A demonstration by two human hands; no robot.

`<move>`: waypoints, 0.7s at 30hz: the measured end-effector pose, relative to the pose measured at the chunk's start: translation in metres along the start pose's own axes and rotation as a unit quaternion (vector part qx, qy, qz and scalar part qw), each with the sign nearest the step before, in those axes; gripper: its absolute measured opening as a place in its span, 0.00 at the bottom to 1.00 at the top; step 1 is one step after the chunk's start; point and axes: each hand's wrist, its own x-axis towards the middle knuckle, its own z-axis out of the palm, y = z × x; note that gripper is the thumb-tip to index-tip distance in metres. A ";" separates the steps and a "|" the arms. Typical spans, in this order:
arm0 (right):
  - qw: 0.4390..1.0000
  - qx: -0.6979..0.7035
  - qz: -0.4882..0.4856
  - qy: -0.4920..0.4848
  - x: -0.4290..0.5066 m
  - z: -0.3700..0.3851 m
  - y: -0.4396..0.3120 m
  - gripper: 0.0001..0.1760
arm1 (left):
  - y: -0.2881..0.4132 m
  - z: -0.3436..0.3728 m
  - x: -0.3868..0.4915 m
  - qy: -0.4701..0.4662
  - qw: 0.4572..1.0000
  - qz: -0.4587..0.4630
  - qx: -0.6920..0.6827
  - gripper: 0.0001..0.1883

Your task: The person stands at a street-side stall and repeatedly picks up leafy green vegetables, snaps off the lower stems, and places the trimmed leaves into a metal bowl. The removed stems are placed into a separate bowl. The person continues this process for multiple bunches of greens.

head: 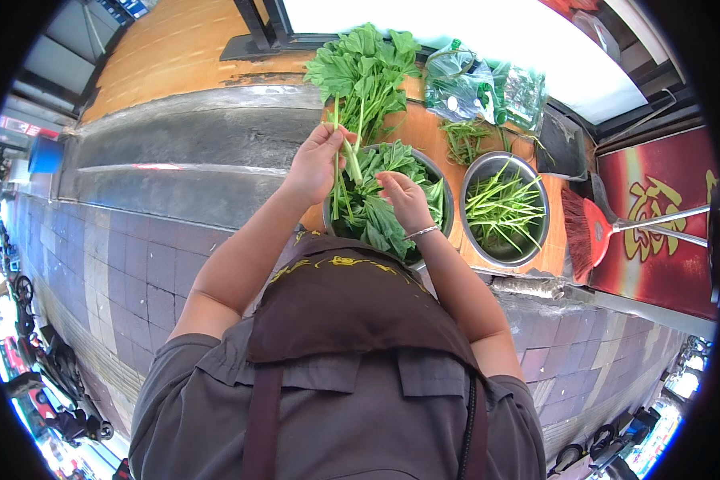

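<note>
My left hand [320, 161] pinches a few pale green leaf stalks [352, 163] above a steel bowl of large green leaves [381, 222]. Over the bowl's right part is my right hand [404, 198], fingers curled near the stalks' lower ends; whether it holds a thin strand I cannot tell. Behind the bowl lies a bunch of long-stalked leafy greens [366, 78]. A second steel bowl [545, 207], to the right, holds cut green stalks [504, 204].
Stringy green scraps [465, 141] lie behind the right bowl. Plastic bags with green bottles [459, 84] stand further back. At the right are a red broom [594, 231] and a black dustpan [561, 144]. Grey stone steps [204, 132] run to the left.
</note>
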 end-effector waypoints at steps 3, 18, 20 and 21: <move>0.960 0.239 0.123 -0.081 -0.009 0.004 -0.035 0.23 | -0.016 0.008 -0.002 -0.050 0.990 -0.004 0.134 0.04; 0.973 -0.225 -0.046 0.014 -0.053 -0.038 -0.015 0.15 | -0.004 0.034 0.004 -0.107 0.977 0.177 -0.044 0.08; 0.979 -0.195 0.027 0.048 -0.062 -0.062 0.012 0.13 | 0.008 0.030 0.009 -0.074 0.976 0.203 -0.038 0.08; 0.981 -0.164 0.079 0.063 -0.065 -0.072 0.018 0.13 | 0.011 0.027 0.009 -0.066 0.977 0.196 -0.053 0.08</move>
